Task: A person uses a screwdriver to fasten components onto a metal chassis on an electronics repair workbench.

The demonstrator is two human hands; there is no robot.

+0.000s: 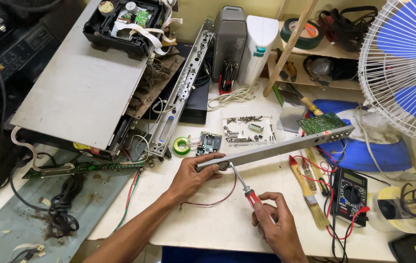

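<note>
Left hand pinches end of long grey panel strip, held up over worktop middle, w/ far end unsupported. Right hand fist-closed on red screwdriver, tip at strip's underside. Risks: tip slips toward left fingers (thin grip), strip twists, loose screw drops among wires.

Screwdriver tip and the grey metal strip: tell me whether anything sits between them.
Nothing visible does. The screwdriver, held in the right hand, has its tip right at the near end of the grey metal strip, beside the left hand that grips that end.
</note>
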